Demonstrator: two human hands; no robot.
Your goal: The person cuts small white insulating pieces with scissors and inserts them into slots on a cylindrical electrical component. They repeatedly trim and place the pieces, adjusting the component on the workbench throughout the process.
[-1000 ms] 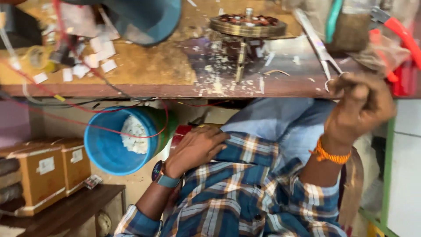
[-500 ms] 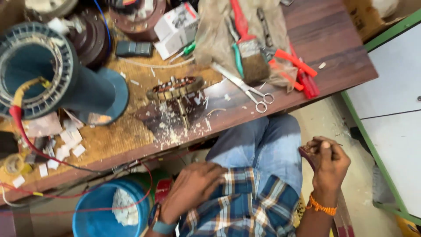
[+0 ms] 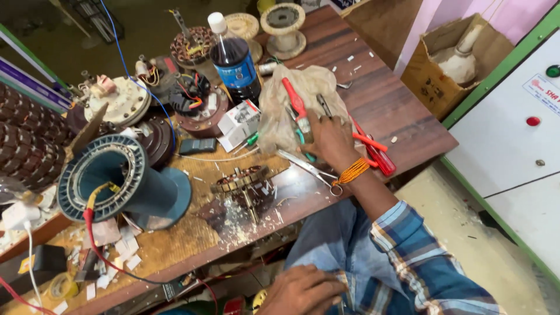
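Far left of the wooden counter [image 3: 402, 116]: a teal motor stator [image 3: 119, 181] lying on its side, open ring of slots facing the camera, a yellow and a red lead trailing from its rim; just right of it, near the counter's front edge, a small round winding core [image 3: 242, 181] amid white shavings; behind, a dark soft-drink bottle [image 3: 233, 58] with a white cap stands upright; right of the bottle, a crumpled translucent plastic bag [image 3: 280, 111] heaped with hand tools; red-handled pliers [image 3: 297, 108] lie tilted on top of it, jaws pointing toward the front edge; steel scissors [image 3: 309, 169] rest on the counter just below the bag; right hand [image 3: 326, 140] lies palm-down on the tool heap, fingers curled among the tools, touching the pliers, grip not discernible, orange thread band at the wrist; red-handled screwdrivers [image 3: 376, 154] just beside that wrist; low in frame, left hand [image 3: 303, 289] loosely spread on the lap, holding nothing.
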